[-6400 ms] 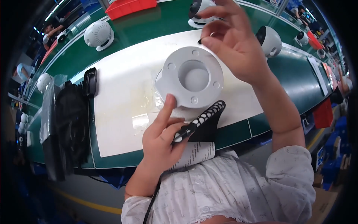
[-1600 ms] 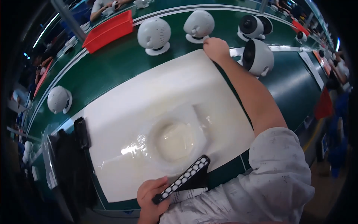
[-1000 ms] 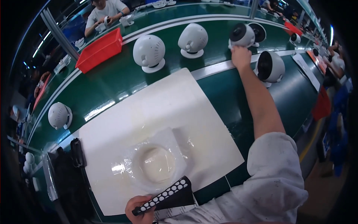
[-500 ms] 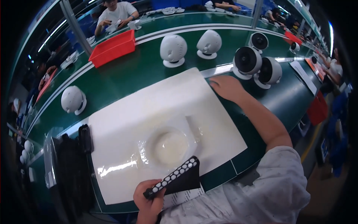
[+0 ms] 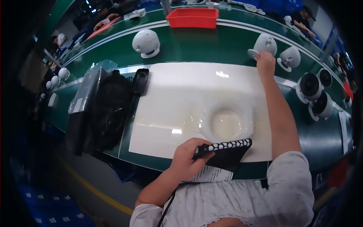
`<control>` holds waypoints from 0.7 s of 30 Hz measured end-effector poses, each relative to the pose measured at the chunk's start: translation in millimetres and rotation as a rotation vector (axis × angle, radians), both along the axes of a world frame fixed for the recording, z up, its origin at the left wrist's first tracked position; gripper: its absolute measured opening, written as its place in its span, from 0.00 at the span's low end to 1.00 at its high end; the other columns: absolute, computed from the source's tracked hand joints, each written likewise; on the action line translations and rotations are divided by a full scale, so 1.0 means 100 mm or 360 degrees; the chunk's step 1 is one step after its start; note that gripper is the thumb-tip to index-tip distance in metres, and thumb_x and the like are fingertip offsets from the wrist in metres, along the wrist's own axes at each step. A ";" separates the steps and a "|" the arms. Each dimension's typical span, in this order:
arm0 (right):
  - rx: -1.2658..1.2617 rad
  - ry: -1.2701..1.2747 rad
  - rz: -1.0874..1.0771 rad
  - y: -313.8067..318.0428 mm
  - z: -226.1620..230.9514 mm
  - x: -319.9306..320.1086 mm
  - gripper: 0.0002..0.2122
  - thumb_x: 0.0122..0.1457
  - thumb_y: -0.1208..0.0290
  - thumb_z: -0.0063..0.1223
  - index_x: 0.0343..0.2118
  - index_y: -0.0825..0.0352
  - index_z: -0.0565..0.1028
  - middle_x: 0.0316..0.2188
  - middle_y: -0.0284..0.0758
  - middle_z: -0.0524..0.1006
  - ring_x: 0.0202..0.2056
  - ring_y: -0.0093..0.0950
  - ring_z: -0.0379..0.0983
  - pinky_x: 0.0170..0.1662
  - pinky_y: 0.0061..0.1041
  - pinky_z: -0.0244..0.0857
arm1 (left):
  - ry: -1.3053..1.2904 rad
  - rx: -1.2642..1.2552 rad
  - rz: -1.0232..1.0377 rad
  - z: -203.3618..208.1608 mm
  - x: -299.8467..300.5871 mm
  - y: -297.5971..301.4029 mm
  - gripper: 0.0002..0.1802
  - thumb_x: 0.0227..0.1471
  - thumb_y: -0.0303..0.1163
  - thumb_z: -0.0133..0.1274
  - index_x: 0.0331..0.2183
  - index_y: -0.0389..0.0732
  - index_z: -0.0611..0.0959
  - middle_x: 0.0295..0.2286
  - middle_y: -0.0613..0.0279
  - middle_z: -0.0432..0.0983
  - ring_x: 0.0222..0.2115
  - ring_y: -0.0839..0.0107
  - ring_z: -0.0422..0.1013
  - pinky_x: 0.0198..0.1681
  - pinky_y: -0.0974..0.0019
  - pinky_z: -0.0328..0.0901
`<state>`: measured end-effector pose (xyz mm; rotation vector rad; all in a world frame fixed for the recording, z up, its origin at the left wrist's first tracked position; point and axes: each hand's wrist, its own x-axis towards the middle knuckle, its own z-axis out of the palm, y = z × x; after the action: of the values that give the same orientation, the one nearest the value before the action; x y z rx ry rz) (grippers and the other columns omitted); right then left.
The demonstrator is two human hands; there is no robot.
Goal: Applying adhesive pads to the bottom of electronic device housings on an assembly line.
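My left hand (image 5: 189, 157) is closed around a black strip (image 5: 230, 144) with rows of white round spots, held over the near edge of the white board (image 5: 166, 90). A black flap hangs below the strip, beside a printed paper sheet (image 5: 211, 174). Across the board, my right hand (image 5: 266, 63) has its fingers curled at the foot of a white rounded device (image 5: 265, 42) on a round base. Part of the device is hidden behind the hand. A shiny whitish holder (image 5: 227, 123) with a round hollow lies on the board, in front of my left hand.
Another white device (image 5: 290, 57) stands right of my hand, and one (image 5: 146, 42) stands far left. Several black-faced units (image 5: 310, 87) cluster at right. Black parts and plastic bags (image 5: 111, 109) lie left of the board. A red bin (image 5: 193, 18) is at the back.
My right hand has moved from the board's far right corner out to a white device and closed at its foot. My left hand still holds the black strip. The view has swung left.
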<state>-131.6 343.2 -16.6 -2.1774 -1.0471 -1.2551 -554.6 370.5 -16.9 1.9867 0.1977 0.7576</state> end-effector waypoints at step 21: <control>0.0205 0.0886 0.1217 -1.49 0.44 -2.68 0.15 0.43 0.70 0.57 0.36 0.67 0.71 0.29 0.33 0.71 0.31 0.25 0.65 0.33 0.23 0.59 | -0.0408 -0.0341 -0.0120 -0.20 -0.06 -0.07 0.09 0.32 0.15 0.54 0.23 0.34 0.75 0.27 0.55 0.73 0.25 0.68 0.69 0.27 0.71 0.62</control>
<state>-399.6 194.0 27.3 -1.6067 -1.3019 -0.3333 -560.8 363.2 -36.4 1.6691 0.0487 0.8952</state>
